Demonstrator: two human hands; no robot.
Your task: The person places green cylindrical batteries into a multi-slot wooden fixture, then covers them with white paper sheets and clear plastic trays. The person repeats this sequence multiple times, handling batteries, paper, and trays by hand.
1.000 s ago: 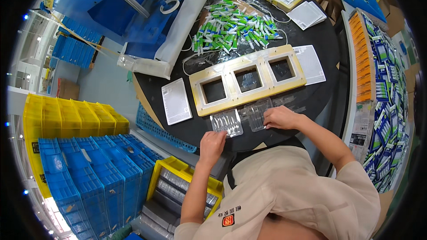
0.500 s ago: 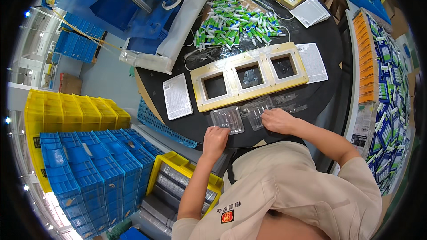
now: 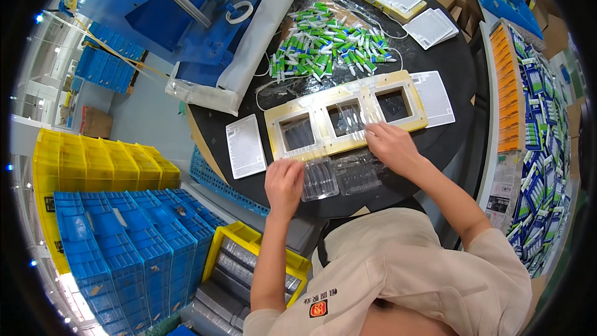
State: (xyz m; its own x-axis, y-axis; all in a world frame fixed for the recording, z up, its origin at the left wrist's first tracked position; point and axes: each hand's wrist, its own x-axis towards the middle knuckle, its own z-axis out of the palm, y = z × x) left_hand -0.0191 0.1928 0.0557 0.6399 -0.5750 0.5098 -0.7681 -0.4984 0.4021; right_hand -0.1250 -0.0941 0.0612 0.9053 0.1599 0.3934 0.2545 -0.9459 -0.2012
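Observation:
A yellow-edged frame with three square openings lies in front of me on the round black table. Clear ribbed plastic sits in its left opening. My right hand reaches over the frame's front edge, fingers closed on a clear plastic blister at the middle opening. My left hand is closed by the frame's front left corner, fingertips at the edge of another clear blister. Beside that one, more clear plastic blister lies on the table below my right hand.
Behind the frame lies a heap of green-and-white tubes. White printed cards flank the frame. A blue machine stands at the far left; blue crates and yellow crates are stacked at left. Packaged goods fill the right side.
Both hands have moved away from me toward the frame, the right one further. Clear plastic now shows in the left opening and at the middle opening.

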